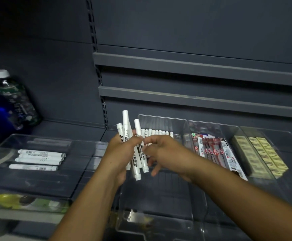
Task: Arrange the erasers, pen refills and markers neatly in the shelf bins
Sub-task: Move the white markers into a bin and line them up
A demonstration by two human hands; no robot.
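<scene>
Head view: the left hand [122,153] is wrapped around a bundle of white plastic marker pens [125,122], held above the front-left corner of a clear rectangular plastic bin [162,117]. The right hand [166,150] pinches one barrel of that bundle between thumb and forefinger, its other fingers hanging loosely spread beneath. The held markers stand nearly upright, long axes vertical and slightly fanned, one end up towards the shelf's back panel. A row of matching white markers [156,133] lies side by side along the bin's back edge, long axes seemingly running front to back. These pens are probably light and stiff, with smooth round barrels that slide and roll against each other, so a mid-barrel pinch suits best. Red-and-white packets of pen refills [213,150] and pale yellow block erasers [267,153] fill the bins to the right.
</scene>
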